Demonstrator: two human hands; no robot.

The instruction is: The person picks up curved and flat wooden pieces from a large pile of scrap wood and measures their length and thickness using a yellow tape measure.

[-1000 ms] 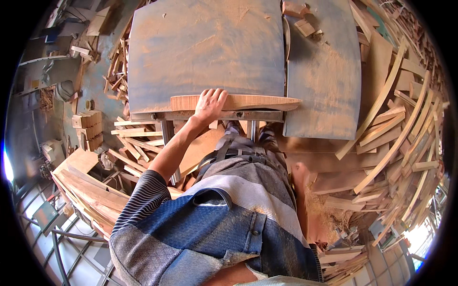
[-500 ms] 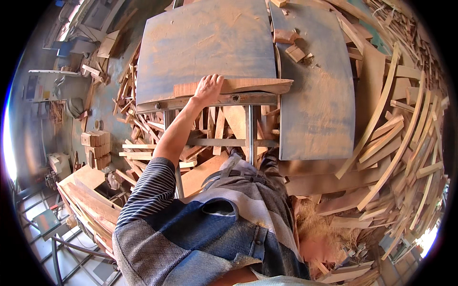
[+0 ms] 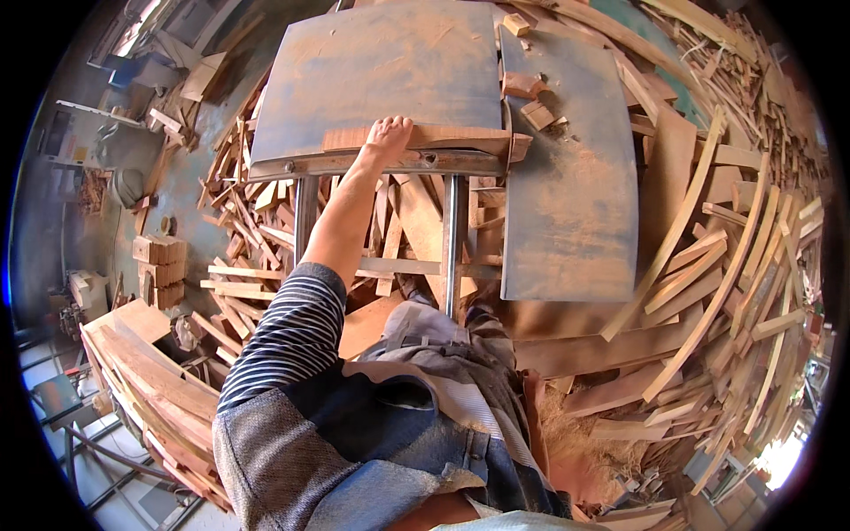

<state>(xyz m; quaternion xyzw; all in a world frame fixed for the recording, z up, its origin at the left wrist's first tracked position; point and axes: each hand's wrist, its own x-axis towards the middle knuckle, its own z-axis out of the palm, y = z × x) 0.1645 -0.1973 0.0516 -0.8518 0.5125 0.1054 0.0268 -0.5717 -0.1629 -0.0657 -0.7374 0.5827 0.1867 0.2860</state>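
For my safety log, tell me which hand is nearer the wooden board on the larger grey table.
Left: the left hand rests on the wooden board, left of its middle. The right hand is out of view, its position unclear.

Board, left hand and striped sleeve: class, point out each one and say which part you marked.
Board (image 3: 456,138): head view, on the stretch right of the hand.
Left hand (image 3: 390,134): head view, on the back of the hand.
Striped sleeve (image 3: 288,336): head view, midway along it.

A reddish-brown board (image 3: 456,137) lies crosswise at the near edge of the table (image 3: 390,75), right tip (image 3: 521,148) possibly severed.
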